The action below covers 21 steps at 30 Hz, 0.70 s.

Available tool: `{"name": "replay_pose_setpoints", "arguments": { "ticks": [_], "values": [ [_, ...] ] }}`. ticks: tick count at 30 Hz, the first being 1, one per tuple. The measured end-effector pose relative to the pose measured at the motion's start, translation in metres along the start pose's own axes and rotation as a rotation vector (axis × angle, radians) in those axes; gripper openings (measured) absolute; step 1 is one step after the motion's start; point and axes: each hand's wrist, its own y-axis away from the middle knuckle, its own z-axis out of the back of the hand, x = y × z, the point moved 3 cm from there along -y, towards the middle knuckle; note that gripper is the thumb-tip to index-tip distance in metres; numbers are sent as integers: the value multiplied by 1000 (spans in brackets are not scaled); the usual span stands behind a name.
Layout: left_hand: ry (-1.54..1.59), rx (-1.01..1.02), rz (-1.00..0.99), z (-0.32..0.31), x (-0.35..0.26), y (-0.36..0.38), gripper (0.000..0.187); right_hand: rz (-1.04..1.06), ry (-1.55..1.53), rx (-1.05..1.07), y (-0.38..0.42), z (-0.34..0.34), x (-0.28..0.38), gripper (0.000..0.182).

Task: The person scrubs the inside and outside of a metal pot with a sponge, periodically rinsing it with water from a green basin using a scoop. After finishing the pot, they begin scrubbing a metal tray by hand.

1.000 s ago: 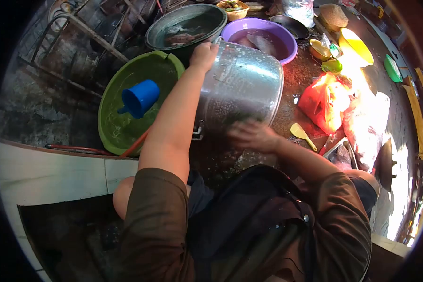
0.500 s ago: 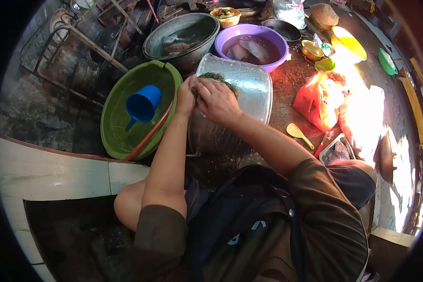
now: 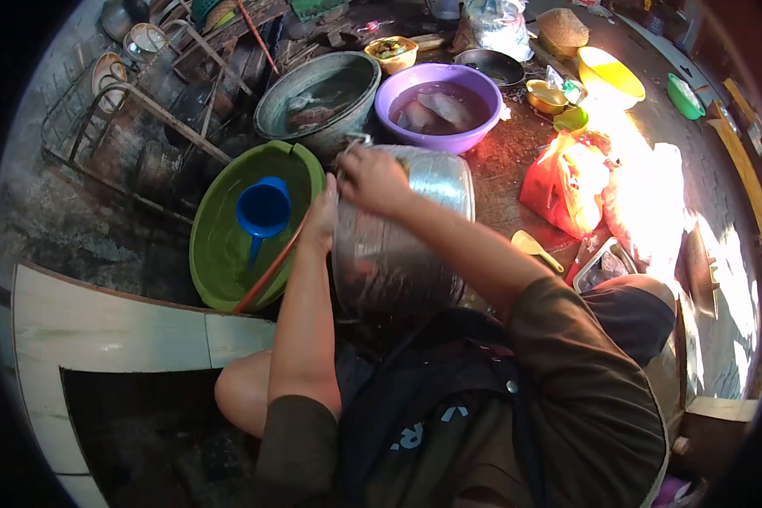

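A large metal pot (image 3: 389,262) stands in front of my knees, its side wet and shiny. My left hand (image 3: 320,218) is against the pot's left side near the upper edge, fingers partly hidden. Over the pot's upper left edge, my right hand (image 3: 372,179) is curled and slightly blurred. Under it is a green fibrous scrubber (image 3: 405,164), mostly covered by the hand. Left of the pot, a green basin (image 3: 207,245) holds a blue dipper (image 3: 263,208) with its handle pointing down.
Beyond the pot stand a dark basin (image 3: 267,110) and a purple basin (image 3: 493,106), both holding water. To the right are a red plastic bag (image 3: 563,186), a yellow rice paddle (image 3: 533,250) and a yellow basin (image 3: 611,76). A metal rack (image 3: 135,93) stands at left.
My right hand has shifted left to the pot's edge, covering most of the scrubber. My left hand has slid down the pot's left side, apart from the right. The view has tilted slightly.
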Motion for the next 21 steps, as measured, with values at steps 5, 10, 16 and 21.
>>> {"name": "replay_pose_setpoints", "arguments": {
  "ticks": [5, 10, 16, 21],
  "values": [
    [25, 276, 205, -6, -9, -62, 40, 374, 108, 1, 76, 22, 40, 58],
    [-215, 300, -108, -45, -10, -59, 27, 140, 66, -96, 83, 83, -26, 52],
    [-379, 338, -265, -44, -5, -21, 34, -570, 115, -171, 69, 97, -152, 36],
    [-727, 296, -133, -43, -34, -75, 28, -40, 179, -163, 59, 57, -41, 43]
  ]
}}
